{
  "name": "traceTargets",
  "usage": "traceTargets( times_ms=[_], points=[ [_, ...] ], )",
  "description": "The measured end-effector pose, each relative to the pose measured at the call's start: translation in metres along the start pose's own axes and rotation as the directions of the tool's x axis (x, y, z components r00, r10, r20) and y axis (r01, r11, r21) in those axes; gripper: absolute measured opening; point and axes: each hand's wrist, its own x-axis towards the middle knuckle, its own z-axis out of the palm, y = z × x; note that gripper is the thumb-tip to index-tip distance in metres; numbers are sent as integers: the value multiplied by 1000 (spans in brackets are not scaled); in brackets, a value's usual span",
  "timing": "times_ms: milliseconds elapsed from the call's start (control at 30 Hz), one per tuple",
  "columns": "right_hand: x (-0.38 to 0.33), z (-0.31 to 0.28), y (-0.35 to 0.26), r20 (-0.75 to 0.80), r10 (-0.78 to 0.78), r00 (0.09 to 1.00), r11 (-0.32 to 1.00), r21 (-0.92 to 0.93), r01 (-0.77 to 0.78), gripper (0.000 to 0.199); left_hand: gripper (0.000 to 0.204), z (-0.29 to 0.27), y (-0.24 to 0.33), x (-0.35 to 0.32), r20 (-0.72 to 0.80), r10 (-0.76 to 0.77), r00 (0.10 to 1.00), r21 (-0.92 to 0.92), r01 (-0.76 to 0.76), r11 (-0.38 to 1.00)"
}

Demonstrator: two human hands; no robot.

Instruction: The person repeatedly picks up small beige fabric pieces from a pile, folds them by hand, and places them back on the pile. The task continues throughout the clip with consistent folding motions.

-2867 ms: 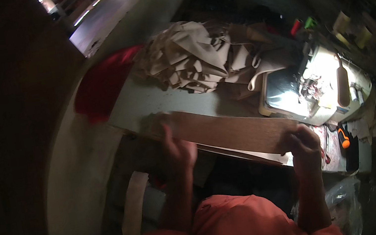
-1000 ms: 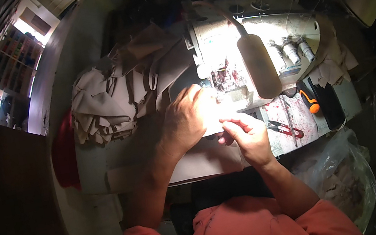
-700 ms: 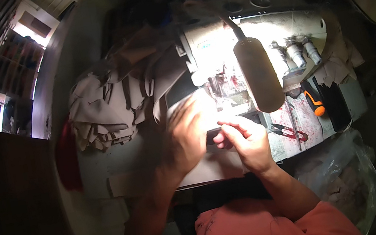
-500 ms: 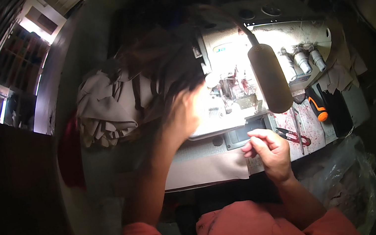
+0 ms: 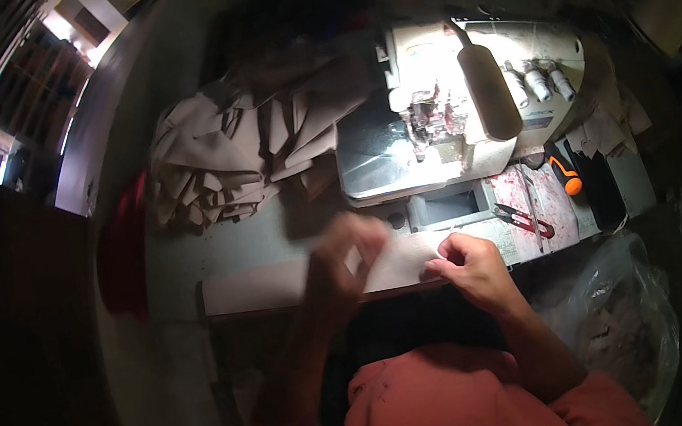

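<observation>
Beige fabric strip (image 5: 280, 283), flat, long, pale

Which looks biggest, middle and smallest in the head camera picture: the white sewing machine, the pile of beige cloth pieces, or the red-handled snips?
1. White sewing machine and pile of beige cloth pieces: too alike in size to rank.
2. Red-handled snips: clearly the smallest.
</observation>
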Motion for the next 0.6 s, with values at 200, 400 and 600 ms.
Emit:
traceTargets(
  times_ms=[200, 400, 600],
  points=[
    [-1, 11, -19, -16, -46, 999, 938, 344, 48, 16, 18, 43, 28, -70, 559, -554, 617, -643, 745, 180],
    [0, 8, 3, -139, 33, 990, 964, 266, 5, 9, 13, 19, 26, -67, 120, -433, 893, -268, 449, 852],
    [-2, 8, 5, -215, -345, 913, 882, -408, 237, 9, 10, 40, -19, -47, -53, -191, 980, -26, 190, 982]
  ],
)
